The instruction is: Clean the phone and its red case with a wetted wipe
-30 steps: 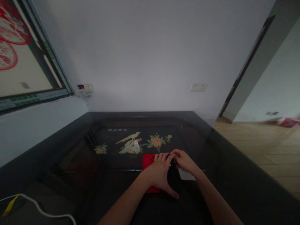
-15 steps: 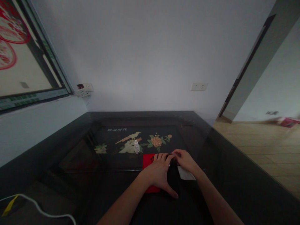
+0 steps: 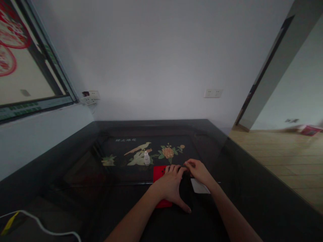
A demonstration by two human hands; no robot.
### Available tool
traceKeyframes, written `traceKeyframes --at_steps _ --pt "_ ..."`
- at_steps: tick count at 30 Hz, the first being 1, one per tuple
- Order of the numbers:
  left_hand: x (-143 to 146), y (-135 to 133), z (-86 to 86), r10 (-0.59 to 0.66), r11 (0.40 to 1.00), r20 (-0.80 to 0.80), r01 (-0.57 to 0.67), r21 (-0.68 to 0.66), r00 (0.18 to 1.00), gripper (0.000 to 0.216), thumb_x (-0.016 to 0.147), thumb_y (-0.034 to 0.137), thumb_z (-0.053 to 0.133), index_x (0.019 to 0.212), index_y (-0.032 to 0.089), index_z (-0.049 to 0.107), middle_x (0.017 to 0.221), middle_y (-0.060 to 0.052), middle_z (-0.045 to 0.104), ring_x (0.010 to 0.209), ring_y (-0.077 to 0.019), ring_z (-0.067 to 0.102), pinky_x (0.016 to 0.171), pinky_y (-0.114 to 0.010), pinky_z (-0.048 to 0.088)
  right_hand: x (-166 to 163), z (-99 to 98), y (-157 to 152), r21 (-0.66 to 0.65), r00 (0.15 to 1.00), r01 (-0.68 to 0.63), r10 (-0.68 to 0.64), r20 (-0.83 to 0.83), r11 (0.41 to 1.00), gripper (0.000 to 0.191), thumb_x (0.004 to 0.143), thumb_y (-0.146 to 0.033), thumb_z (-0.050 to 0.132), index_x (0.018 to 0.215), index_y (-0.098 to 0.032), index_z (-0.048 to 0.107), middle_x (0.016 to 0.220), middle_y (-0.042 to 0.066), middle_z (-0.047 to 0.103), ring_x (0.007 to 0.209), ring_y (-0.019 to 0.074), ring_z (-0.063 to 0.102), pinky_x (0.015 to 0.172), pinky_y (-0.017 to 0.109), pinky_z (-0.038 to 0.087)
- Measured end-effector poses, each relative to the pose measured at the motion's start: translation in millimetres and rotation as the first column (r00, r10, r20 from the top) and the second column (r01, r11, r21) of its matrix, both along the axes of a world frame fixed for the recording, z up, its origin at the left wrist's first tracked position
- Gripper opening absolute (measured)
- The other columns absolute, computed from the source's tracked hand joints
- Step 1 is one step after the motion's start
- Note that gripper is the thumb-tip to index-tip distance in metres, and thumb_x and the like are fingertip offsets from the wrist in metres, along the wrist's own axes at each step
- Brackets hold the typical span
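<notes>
My left hand [image 3: 173, 185] lies spread, palm down, across a flat red item [image 3: 158, 173] with black marks on it, and covers most of it. The red item shows past the fingers and below the wrist. Close to the left index fingertip, my right hand [image 3: 196, 170] has thumb and forefinger pinched together; whatever is between them is too dark and small to make out. Under the right wrist, a flat white piece [image 3: 200, 187] lies on the dark table. Behind the red item stands a small clear bottle [image 3: 146, 158] with a white cap.
The glossy black table [image 3: 83, 208] bears a bird-and-flower picture [image 3: 168, 153] and stands against a pale wall. A white cable [image 3: 45, 230] with a yellow tag [image 3: 10, 222] crosses the near left corner. To the right is a wooden floor [image 3: 264, 153].
Both hands keep almost the same place and pose. The right fingertips have shifted very slightly; the red item and the bottle have not moved on the table.
</notes>
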State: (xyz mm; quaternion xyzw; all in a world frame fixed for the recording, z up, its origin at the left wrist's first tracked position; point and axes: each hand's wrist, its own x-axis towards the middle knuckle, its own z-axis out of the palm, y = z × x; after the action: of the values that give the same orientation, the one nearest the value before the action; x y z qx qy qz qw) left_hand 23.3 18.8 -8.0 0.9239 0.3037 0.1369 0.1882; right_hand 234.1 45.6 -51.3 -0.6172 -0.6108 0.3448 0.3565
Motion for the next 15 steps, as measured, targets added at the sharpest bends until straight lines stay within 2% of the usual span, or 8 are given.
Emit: traceKeyframes --at_steps 7,15 --pt "0.1 1.7 -4.2 -0.002 1.0 -0.009 0.002 -0.01 1.0 0.134 0.038 0.08 0.082 0.149 0.021 0.036 0.149 -0.017 0.044 0.136 -0.0441 0.039 0.115 -0.059 0.026 -3.3 2.1 -1.8 -0.011 0.999 -0.002 0.001 -0.054 1.0 0.031 0.09 -0.048 0.058 0.086 -0.02 0.069 0.076 0.005 0.07 0.064 0.018 0.065 0.049 0.024 0.051" --pt "-1.3 2.5 -4.6 -0.008 1.0 0.02 0.008 -0.018 1.0 0.135 0.039 0.082 0.08 0.15 0.021 0.034 0.149 -0.016 0.044 0.135 -0.0424 0.04 0.116 -0.057 0.027 -2.7 2.6 -1.9 -0.014 0.997 -0.007 0.006 -0.071 1.0 0.029 0.088 -0.047 0.061 0.084 -0.02 0.071 0.073 0.004 0.07 0.059 0.016 0.062 0.048 0.023 0.046"
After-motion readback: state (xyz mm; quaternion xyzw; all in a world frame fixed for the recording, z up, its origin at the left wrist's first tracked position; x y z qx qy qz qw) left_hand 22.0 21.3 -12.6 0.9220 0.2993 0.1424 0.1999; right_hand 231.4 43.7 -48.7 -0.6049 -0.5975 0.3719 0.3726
